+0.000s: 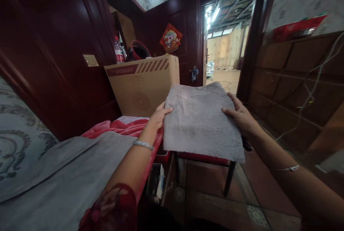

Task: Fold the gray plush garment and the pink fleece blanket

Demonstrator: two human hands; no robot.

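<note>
A folded grey fluffy cloth (200, 121) lies flat over a red-topped stool (212, 161) in the middle of the view. My left hand (159, 115) grips the cloth's left edge, thumb on top. At the cloth's right edge my right hand (240, 114) holds it, fingers over the top. Both arms reach forward from the bottom of the view. A silver bangle sits on my left wrist.
A grey bed sheet (67, 173) and a pink blanket (120, 127) lie at the left. Behind them stands a cardboard box (142, 84) against dark wood panelling. An open doorway (225, 44) is ahead, a wood-panelled wall with hanging wires (311, 91) at the right.
</note>
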